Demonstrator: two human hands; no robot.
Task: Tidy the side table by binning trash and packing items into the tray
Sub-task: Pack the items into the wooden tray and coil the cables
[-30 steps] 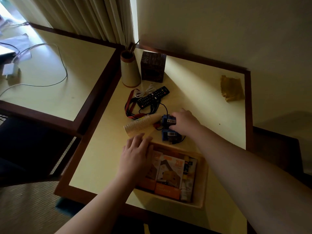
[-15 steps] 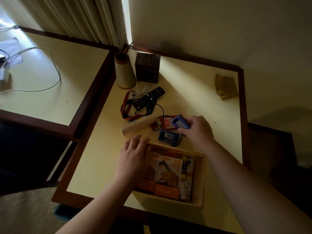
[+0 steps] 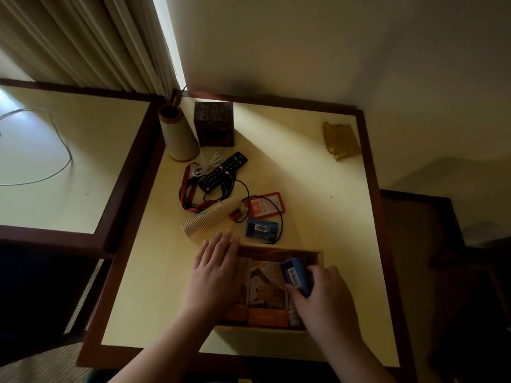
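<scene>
Head view shows the right hand (image 3: 322, 295) gripping a small blue box (image 3: 295, 275) tilted over the wooden tray (image 3: 279, 251), likely to slot it beside the orange packets (image 3: 266, 294). Flat and relaxed, the left hand (image 3: 217, 272) rests on the tray's left edge, seemingly steadying it. 1 more blue box (image 3: 261, 229) lies just beyond the tray, clear of both hands.

The left hand (image 3: 214, 275) covers the near-left corner of the tray (image 3: 279, 251), and the right hand (image 3: 320, 297) hides its right wall. The print on the packets (image 3: 265, 288) inside is too dim to read. The blue box (image 3: 296, 275) is blurred. At nine o'clock, the white cable (image 3: 59, 150) runs off the edge.
</scene>
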